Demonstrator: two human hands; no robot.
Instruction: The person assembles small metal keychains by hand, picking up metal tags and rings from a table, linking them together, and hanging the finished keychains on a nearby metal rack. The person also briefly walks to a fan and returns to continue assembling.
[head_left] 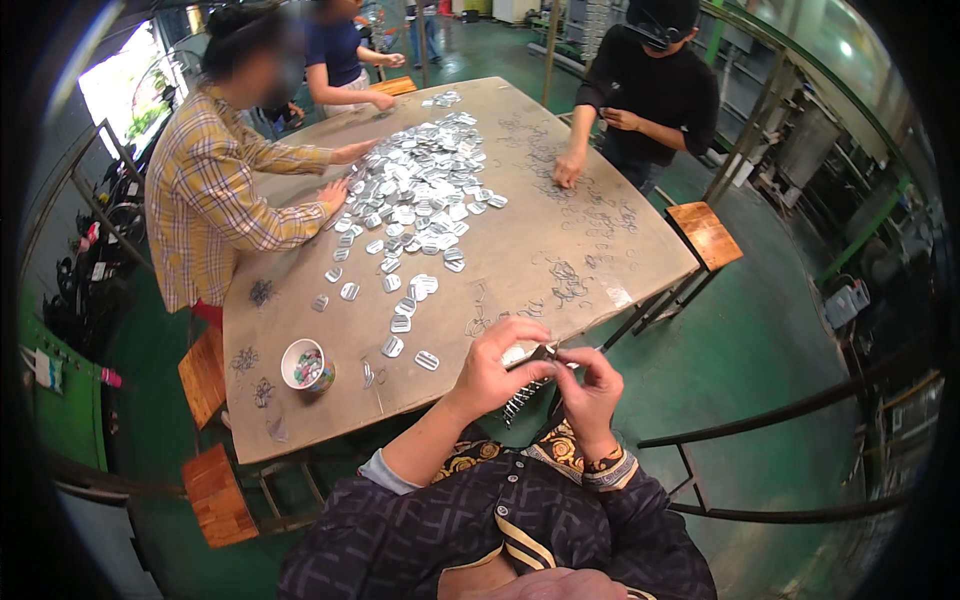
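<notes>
Close to the table's near edge, my left hand (497, 368) and my right hand (590, 392) meet with bent fingers. Thumbs and fingertips of both pinch a small dark metal piece (544, 353), whose exact kind is partly hidden by the fingers. Below it, between my wrists, shows a row of thin shiny metal parts (520, 402); I cannot tell whether it joins the piece. On the table beyond my left hand lie flat silver slotted buckles (427, 360), some single, most in a large heap (420, 170). Bent dark wire pieces (568, 284) lie just past my hands.
A paper cup (304, 366) of small coloured bits stands on the table (330, 415) at left. One person in plaid (215, 190) touches the heap; another in black (650, 95) reaches among wires. A third (335, 55) is farther back. Wooden stools (705, 235) and metal rails (780, 410) surround us.
</notes>
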